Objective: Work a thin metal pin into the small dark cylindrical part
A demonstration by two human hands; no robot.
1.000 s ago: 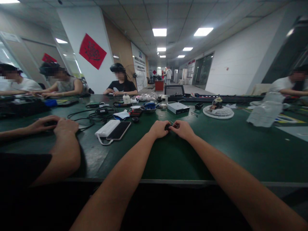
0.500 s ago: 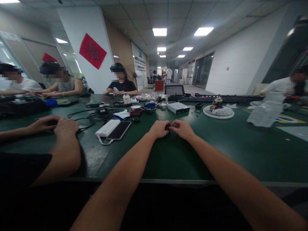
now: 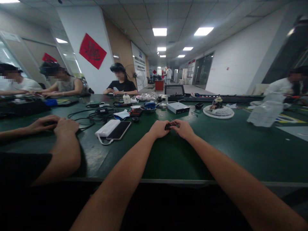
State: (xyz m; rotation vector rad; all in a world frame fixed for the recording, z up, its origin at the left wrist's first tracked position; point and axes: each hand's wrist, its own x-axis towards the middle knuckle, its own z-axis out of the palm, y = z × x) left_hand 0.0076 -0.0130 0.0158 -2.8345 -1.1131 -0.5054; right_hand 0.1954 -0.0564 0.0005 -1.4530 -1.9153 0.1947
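Observation:
My left hand (image 3: pixel 159 129) is closed on a small dark part (image 3: pixel 167 127) just above the green table (image 3: pixel 173 157). Against it, my right hand (image 3: pixel 183 129) has its fingers pressed together at the other side of the same part. A thin, light-coloured piece shows between the fingertips of both hands; its kind is too small to tell. Beyond my hands stands a silver-and-black box (image 3: pixel 178 108), with a white fan grille (image 3: pixel 218 112) to its right.
A phone (image 3: pixel 119 130) and a white power bank (image 3: pixel 107 128) joined by a cable lie left. Black cables (image 3: pixel 101 111) and a blue-and-white packet (image 3: pixel 121 114) are behind them. Another person's hands (image 3: pixel 64 125) rest at far left. Clear plastic (image 3: pixel 266 110) stands at right.
The dark part between my hands has turned slightly and more of it shows. Both my hands have stayed nearly in place. The person at far right has shifted slightly.

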